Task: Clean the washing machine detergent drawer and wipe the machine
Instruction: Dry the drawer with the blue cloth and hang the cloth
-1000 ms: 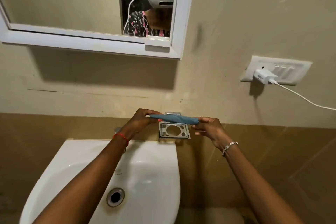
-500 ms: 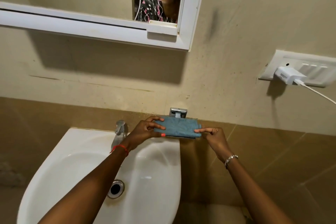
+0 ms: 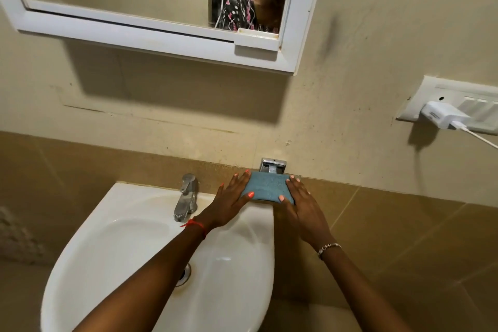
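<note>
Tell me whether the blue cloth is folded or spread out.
Folded: the blue cloth is a compact rectangle lying on the holder, both hands flat at its sides.

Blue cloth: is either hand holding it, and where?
Neither grips it. Left hand and right hand press flat on the blue cloth's two ends.

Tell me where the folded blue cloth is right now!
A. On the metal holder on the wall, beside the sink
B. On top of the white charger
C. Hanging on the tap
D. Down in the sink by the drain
A: the blue cloth lies flat on the metal holder fixed to the wall, with the left hand and right hand resting at its two ends.
</note>
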The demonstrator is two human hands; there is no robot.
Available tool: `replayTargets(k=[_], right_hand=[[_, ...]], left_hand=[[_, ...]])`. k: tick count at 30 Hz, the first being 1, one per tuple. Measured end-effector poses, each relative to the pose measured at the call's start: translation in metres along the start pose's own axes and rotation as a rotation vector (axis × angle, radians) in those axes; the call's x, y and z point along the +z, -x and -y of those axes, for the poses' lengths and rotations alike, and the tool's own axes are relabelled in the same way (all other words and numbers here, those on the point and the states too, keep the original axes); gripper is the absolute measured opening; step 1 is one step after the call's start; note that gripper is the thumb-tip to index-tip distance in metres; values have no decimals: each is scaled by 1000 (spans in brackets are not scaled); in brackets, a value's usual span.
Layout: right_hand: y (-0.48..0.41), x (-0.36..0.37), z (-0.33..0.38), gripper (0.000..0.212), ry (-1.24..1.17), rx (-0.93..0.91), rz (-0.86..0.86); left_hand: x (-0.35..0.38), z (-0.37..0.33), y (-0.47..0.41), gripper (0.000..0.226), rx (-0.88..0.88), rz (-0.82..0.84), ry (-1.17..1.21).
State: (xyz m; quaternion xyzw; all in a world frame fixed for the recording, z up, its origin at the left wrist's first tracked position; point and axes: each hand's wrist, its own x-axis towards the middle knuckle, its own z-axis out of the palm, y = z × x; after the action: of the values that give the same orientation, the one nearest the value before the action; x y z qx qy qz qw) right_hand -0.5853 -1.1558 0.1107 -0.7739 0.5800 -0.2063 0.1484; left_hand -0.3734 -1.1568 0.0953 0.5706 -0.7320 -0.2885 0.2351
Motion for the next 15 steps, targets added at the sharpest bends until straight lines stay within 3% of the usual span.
replayTargets(k=[6,8,10,15], right_hand=[[-1,-1,23,82,59,161,-87],[-9,-9,39,74,112,170,-123],[-18,-14,61,67,106,103,-144],[-30,6,127,62,-79,-128,-94]], left_hand=[[-10,18,15,66,-51,6,-147],[-19,26,24,94,-50,-78,-237],[-33,33,38,115,-74,-170,-302],[-74,51,95,111,-225,-358,-329]])
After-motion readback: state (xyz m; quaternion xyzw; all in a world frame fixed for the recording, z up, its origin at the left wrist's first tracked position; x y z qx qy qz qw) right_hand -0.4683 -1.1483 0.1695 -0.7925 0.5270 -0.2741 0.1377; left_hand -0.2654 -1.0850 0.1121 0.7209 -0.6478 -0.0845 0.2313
